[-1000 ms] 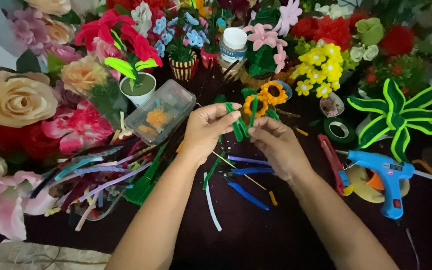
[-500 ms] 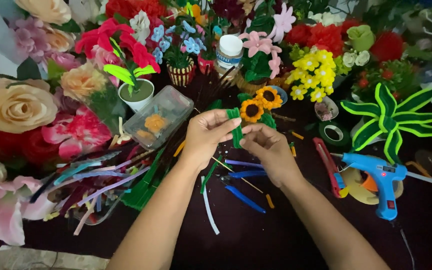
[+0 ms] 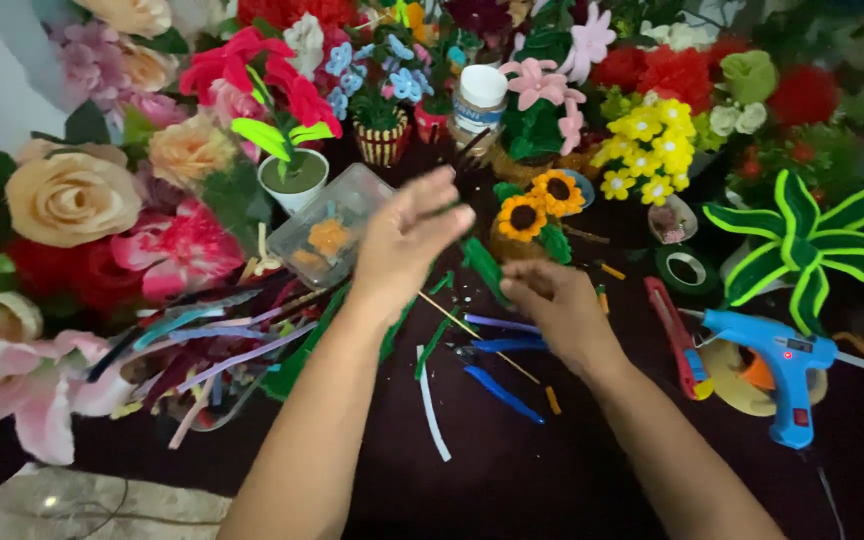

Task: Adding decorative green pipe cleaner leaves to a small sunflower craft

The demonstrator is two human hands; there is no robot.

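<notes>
One head-worn camera looks steeply down and forward from close above a dark craft table [image 3: 552, 480], with both forearms entering from the bottom edge. The left hand [image 3: 407, 245] and right hand [image 3: 552, 305] sit near the middle of the view, and beyond their fingertips banks of artificial flowers [image 3: 72, 195] fill the top and left. With one view only, nothing is shared between cameras.

green stem [image 3: 484, 266] at right hand [image 3: 552, 310]: fuzzy, matt pipe-cleaner pile | sunflowers [image 3: 538, 203] just beyond: same fuzzy fibre | box [image 3: 337, 222] beside left hand [image 3: 407, 245]: clear, glossy plastic | glue gun [image 3: 777, 365] right of right hand: smooth blue plastic | tabletop [image 3: 542, 470]: dark, matt
</notes>
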